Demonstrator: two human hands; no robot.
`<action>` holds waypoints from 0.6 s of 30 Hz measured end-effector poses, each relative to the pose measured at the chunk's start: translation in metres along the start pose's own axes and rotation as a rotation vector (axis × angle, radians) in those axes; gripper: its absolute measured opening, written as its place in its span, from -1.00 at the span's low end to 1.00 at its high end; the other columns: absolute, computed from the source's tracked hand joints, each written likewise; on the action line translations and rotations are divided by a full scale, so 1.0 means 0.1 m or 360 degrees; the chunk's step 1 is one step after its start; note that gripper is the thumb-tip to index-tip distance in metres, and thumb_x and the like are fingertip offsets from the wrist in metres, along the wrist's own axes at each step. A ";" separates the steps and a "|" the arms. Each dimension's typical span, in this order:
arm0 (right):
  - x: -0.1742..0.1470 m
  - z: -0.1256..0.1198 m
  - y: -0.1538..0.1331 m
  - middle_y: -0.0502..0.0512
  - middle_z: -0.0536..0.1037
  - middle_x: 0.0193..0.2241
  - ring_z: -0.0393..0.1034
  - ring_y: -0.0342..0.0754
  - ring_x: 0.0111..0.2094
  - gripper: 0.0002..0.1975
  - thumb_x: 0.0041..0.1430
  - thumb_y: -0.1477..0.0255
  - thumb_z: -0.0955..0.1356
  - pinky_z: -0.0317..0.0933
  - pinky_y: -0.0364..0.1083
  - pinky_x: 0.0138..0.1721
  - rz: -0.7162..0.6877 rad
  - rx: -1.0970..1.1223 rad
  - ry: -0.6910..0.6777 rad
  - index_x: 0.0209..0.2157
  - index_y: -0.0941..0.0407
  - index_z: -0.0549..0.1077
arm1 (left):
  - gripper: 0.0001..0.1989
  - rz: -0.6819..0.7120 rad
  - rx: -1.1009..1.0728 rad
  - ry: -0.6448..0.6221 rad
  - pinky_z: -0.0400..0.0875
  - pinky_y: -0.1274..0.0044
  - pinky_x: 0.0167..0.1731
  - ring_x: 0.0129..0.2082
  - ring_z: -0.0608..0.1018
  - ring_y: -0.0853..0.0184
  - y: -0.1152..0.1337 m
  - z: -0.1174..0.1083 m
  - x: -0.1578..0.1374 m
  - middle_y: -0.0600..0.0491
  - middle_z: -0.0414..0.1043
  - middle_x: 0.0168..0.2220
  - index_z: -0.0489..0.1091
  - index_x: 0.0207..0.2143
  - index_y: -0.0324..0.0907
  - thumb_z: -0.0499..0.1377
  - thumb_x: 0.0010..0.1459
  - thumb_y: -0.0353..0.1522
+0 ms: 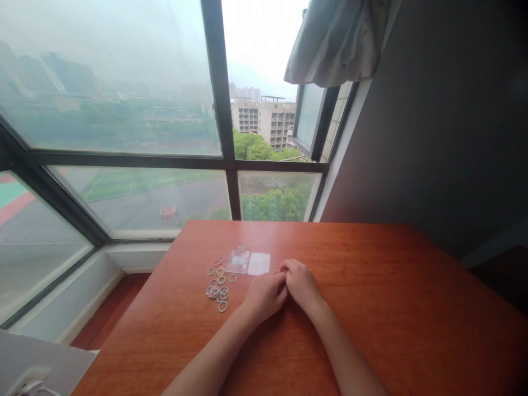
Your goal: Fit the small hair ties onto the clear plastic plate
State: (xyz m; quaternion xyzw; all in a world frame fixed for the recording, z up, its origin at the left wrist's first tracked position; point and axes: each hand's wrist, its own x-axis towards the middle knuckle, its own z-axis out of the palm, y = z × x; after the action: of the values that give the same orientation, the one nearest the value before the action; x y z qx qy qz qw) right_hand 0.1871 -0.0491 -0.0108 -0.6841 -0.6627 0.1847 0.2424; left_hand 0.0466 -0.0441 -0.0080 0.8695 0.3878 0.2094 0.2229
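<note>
Above the wooden table (355,308), my left hand (265,294) and my right hand (301,281) meet with fingers curled together. Anything between the fingertips is hidden by the hands. Just beyond my left hand lies an open clear plastic box (237,262), its whitish, see-through lid half (259,264) folded out flat to the right. To the left of my left hand are several small rings that look like hair ties (213,291), grey, pinkish and yellow, some overlapping. One greyish hair tie (223,306) lies nearest to me.
The table's far edge stands against framed windows (231,163), one pane swung outward at the right. A bunched curtain (336,44) hangs above it. A dark wall (433,121) rises on the right. Left of the table, a low ledge (138,257) and reddish floor (111,308) show.
</note>
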 end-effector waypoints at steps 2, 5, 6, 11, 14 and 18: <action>0.00 0.00 0.00 0.03 0.56 -0.29 0.37 -0.09 -0.23 -0.75 0.16 0.54 0.21 0.07 -0.18 -0.25 0.0004 0.0000 -0.0006 -0.34 0.05 0.50 | -0.88 0.0004 -0.0001 0.0005 0.20 0.59 -0.42 -0.39 0.46 0.35 -0.01 0.01 0.00 0.03 0.46 -0.35 0.34 -0.41 -0.19 0.03 0.14 -0.44; 0.00 -0.01 -0.01 0.04 0.56 -0.29 0.37 -0.08 -0.24 -0.75 0.17 0.53 0.21 0.06 -0.18 -0.26 0.0011 -0.0001 -0.0015 -0.34 0.05 0.51 | -0.89 0.0029 -0.0033 0.0023 0.21 0.59 -0.41 -0.38 0.46 0.36 -0.01 0.02 0.00 0.03 0.46 -0.34 0.33 -0.40 -0.19 0.03 0.14 -0.45; 0.00 -0.01 -0.01 0.04 0.56 -0.29 0.37 -0.08 -0.24 -0.75 0.17 0.53 0.20 0.06 -0.18 -0.27 0.0007 -0.0002 -0.0015 -0.34 0.05 0.51 | -0.89 0.0035 -0.0042 0.0027 0.20 0.60 -0.42 -0.39 0.45 0.37 -0.02 0.02 0.00 0.04 0.46 -0.34 0.33 -0.40 -0.19 0.03 0.14 -0.45; -0.01 -0.02 -0.02 0.03 0.56 -0.29 0.37 -0.09 -0.26 -0.75 0.18 0.52 0.20 0.04 -0.17 -0.30 -0.0004 -0.0022 -0.0001 -0.35 0.05 0.50 | -0.89 0.0039 -0.0064 0.0046 0.18 0.60 -0.44 -0.42 0.43 0.39 -0.01 0.01 0.00 0.05 0.44 -0.37 0.32 -0.43 -0.20 0.03 0.13 -0.46; -0.01 -0.02 -0.02 0.04 0.56 -0.29 0.37 -0.09 -0.26 -0.75 0.17 0.52 0.20 0.04 -0.17 -0.30 -0.0001 -0.0020 0.0002 -0.35 0.06 0.50 | -0.89 0.0035 -0.0071 0.0049 0.17 0.60 -0.45 -0.43 0.42 0.40 0.00 0.01 0.00 0.05 0.44 -0.38 0.32 -0.44 -0.20 0.03 0.13 -0.46; -0.01 -0.03 -0.03 0.04 0.56 -0.28 0.37 -0.09 -0.25 -0.75 0.16 0.52 0.20 0.05 -0.18 -0.28 -0.0004 -0.0011 -0.0014 -0.34 0.06 0.50 | -0.90 0.0027 -0.0072 0.0033 0.16 0.60 -0.44 -0.43 0.42 0.39 -0.01 0.01 0.00 0.05 0.44 -0.39 0.32 -0.44 -0.20 0.04 0.11 -0.46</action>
State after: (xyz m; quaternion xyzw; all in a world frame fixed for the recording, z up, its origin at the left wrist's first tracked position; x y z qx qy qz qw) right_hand 0.1859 -0.0499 -0.0068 -0.6832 -0.6653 0.1850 0.2374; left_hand 0.0468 -0.0439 -0.0090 0.8653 0.3778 0.2290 0.2367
